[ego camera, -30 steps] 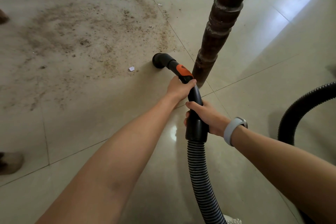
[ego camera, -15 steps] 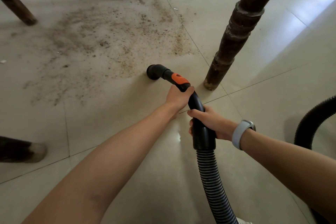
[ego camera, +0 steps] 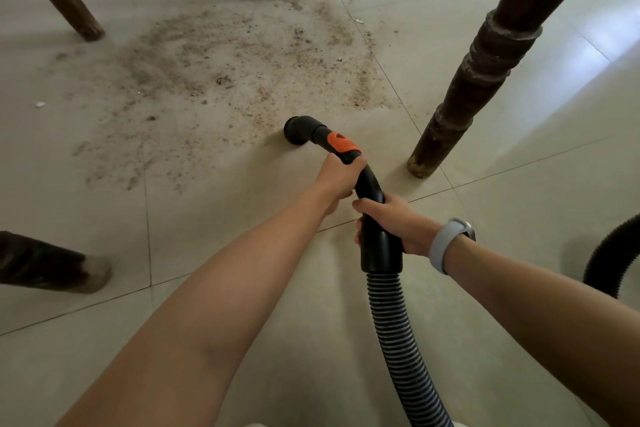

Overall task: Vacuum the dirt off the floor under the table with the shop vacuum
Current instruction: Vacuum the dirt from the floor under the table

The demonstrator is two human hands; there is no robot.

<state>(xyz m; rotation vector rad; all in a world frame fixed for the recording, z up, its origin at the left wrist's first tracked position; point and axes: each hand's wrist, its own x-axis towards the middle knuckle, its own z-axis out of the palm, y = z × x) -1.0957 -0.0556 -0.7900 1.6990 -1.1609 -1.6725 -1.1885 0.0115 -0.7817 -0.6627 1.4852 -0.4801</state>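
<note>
Soft daylight from the right glares on the floor [ego camera: 602, 42]; sharp, edges bowed

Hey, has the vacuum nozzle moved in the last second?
Yes. The nozzle has slid left, away from the near table leg and toward the dirt.

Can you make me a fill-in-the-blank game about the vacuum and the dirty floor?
1. The left hand grips the black nozzle just behind its ____ button.
2. The right hand wears a wristband and holds the ____ end of the ribbed hose.
3. The dirt lies between the wooden table ____.

Missing words: orange; black; legs
</note>
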